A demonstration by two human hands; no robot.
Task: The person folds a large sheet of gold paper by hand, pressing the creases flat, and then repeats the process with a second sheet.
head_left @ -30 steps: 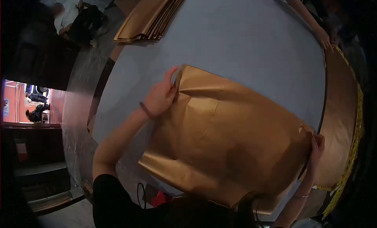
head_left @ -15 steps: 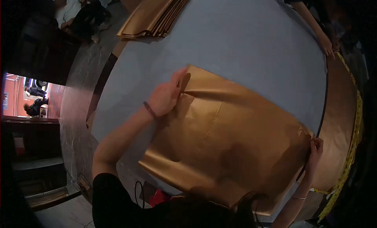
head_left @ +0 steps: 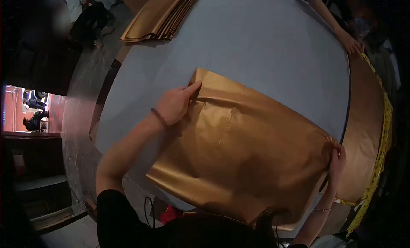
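Observation:
A shiny gold-coloured sheet, creased and seamed, lies across the near part of the grey-blue table top. My left hand is closed on its left edge, just below the far left corner, with thumb and forefinger pinching the material. At the sheet's right edge, my right hand has its fingers curled round the bunched corner, where the material puckers. Between my hands the sheet is slightly slack, with a fold running along its far side. The near edge is partly hidden by my head and hair.
Folded gold sheets are stacked at the table's far left. Along the right side lie a brown-gold sheet and a yellow strip with dark marks. Another person's hand rests at the far right edge. A red object lies near me.
The whole view has shifted slightly. My left forefinger has straightened along the sheet, and the curled corner beside it lies flatter. My right hand keeps its hold at the right edge.

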